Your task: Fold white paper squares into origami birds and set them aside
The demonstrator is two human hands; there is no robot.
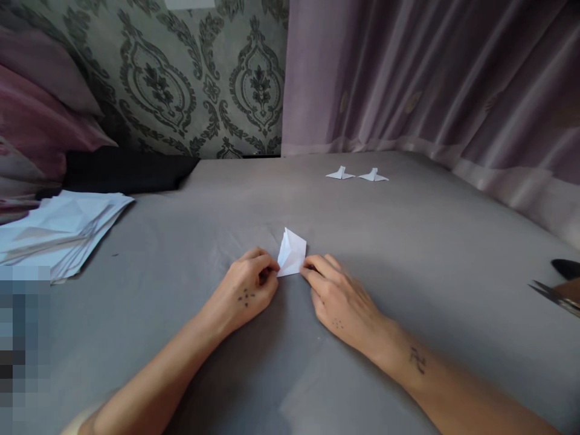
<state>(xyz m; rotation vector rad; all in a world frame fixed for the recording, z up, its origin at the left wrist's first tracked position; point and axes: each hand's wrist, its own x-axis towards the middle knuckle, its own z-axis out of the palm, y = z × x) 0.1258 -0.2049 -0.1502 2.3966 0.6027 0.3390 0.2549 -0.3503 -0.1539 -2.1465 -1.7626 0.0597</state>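
Note:
A small piece of folded white paper stands out in the middle of the grey sheet, with creases and a pointed top. My left hand pinches its lower left corner between thumb and fingers. On the other side, my right hand grips the lower right edge with its fingertips. Both hands rest low, close to the surface. The fingertips partly hide the paper's lower corners.
Two folded white paper figures lie at the far right of the grey sheet. A stack of white paper is at the left, by a black cloth. Pointed metal blades, perhaps scissors, show at the right edge. Purple curtains hang behind.

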